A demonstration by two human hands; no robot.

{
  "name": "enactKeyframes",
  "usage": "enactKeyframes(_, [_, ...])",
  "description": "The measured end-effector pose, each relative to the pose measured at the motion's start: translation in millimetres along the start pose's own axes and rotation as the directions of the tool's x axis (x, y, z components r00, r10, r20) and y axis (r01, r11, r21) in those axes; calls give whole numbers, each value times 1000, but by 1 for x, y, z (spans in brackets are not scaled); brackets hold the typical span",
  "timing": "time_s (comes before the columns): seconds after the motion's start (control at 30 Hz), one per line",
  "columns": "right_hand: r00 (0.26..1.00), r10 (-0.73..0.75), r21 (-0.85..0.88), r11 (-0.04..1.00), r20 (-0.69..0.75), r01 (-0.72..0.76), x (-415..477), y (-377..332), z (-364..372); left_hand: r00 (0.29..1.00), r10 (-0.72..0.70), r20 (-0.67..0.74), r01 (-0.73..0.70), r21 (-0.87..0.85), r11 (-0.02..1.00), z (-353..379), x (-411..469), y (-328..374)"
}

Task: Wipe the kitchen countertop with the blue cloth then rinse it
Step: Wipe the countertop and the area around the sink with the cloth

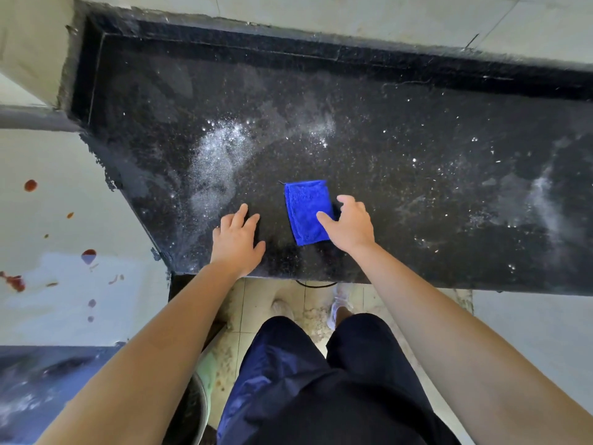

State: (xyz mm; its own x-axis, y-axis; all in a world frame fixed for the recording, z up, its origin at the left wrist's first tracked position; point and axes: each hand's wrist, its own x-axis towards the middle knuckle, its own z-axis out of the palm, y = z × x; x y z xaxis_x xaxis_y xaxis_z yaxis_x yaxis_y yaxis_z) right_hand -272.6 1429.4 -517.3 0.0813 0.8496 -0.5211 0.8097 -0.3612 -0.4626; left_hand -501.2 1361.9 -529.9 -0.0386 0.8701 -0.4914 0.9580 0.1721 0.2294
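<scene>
Right hand (348, 224) fingers spread, thumb laid on right edge of folded blue cloth (307, 211), nothing gripped; left hand (236, 240) pressed flat, fingers splayed, empty, just left of cloth; cloth laid near front edge of black speckled countertop (401, 149); white powder (218, 155) scattered beyond

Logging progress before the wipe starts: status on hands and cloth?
Left hand open, flat on countertop. Right hand open, thumb on folded blue cloth. White powder unwiped. Nothing blocking.

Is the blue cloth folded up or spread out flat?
Folded. The blue cloth lies as a small neat rectangle on the countertop, with layered edges showing.
</scene>
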Motion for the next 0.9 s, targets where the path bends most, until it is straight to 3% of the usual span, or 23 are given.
enactKeyframes(0.07, [992, 91, 86, 991, 87, -98, 7, -7, 3, 1000, 8, 28, -8, -4, 1000, -1, -5, 1])
enactKeyframes(0.17, [982, 163, 244, 953, 96, -182, 10, -13, 11, 999, 0, 50, 1, -35, 999, -6, -19, 1])
enactKeyframes(0.37, [977, 3, 629, 765, 214, -140, -21, -11, -9, 999, 26, -19, -27, -61, 998, -29, -31, 4])
enactKeyframes(0.6, [993, 114, 706, 701, 38, -107, -78, 49, -85, 970, 243, -8, -243, -20, 970, -49, -9, 80])
enactKeyframes(0.73, [956, 265, 767, 637, -126, -76, -109, 108, -145, 882, 469, -45, -469, 7, 883, -60, -2, 183])
enactKeyframes(0.9, [883, 416, 861, 508, -217, -27, -135, 186, -195, 771, 636, -26, -630, 113, 768, -60, -19, 289])
